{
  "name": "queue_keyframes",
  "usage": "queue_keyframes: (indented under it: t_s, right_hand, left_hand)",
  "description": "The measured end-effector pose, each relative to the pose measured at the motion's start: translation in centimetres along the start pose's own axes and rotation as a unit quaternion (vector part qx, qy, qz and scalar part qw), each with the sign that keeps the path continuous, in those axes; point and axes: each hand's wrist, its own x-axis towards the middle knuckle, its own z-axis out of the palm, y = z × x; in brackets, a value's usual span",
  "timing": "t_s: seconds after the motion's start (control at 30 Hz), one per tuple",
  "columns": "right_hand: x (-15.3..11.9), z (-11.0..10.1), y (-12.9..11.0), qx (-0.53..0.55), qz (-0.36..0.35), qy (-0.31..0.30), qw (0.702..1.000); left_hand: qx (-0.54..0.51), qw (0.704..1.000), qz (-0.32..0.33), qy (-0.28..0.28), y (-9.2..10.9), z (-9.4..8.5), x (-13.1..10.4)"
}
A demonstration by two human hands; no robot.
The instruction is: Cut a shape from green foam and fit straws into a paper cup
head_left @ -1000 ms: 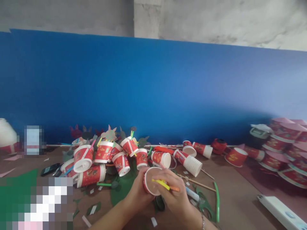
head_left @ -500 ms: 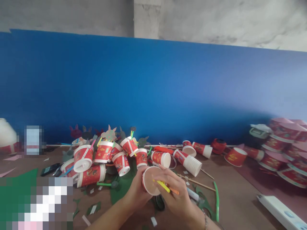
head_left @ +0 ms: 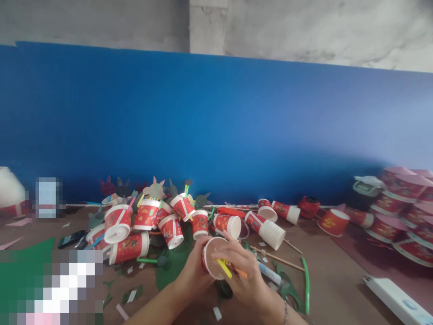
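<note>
A red paper cup [head_left: 215,266] is tilted so its pale, white-rimmed round end faces me; I cannot tell if that is the base or the inside. My left hand [head_left: 195,266] is wrapped round its left side. Over its right edge, my right hand [head_left: 248,271] pinches a yellow straw [head_left: 223,268] and an orange straw [head_left: 242,273], which cross in front of the cup's round end. The fingertips around the straws are partly hidden.
Red cups with straws and paper animal heads [head_left: 154,188] lie piled behind my hands. To the right are a nested cup stack [head_left: 270,232], wooden sticks, a green straw [head_left: 307,286], a white box [head_left: 395,298] and stacked red cups [head_left: 389,225]. Paper scraps [head_left: 131,295] litter the table.
My right hand has shifted slightly left, and the straws have moved with it, the yellow one now lying further over the cup's round end. The left hand still holds the cup.
</note>
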Motion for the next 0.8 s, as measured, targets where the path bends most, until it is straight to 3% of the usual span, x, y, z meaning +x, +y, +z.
queue_keyframes:
  t_s: [0.23, 0.47, 0.57, 0.67, 0.8]
  right_hand:
    - [0.2, 0.9, 0.7, -0.026, 0.06, -0.042, 0.997]
    - [0.0, 0.5, 1.4, -0.09, 0.071, 0.025, 0.993]
    - [0.2, 0.5, 1.4, -0.11, 0.065, 0.01, 0.992]
    - [0.5, 0.6, 1.2, -0.118, 0.091, -0.007, 0.989]
    - [0.5, 0.5, 1.0, -0.094, 0.138, 0.047, 0.985]
  left_hand:
    - [0.057, 0.998, 0.017, -0.003, -0.5, -0.6, 0.6]
    - [0.049, 0.998, -0.03, -0.018, 0.3, -0.4, 1.0]
    - [0.055, 0.997, -0.035, -0.032, 0.5, -0.3, 0.9]
    - [0.067, 0.996, -0.044, -0.036, 0.8, -0.2, 0.8]
    - [0.085, 0.995, -0.046, -0.036, 1.3, -0.2, 0.9]
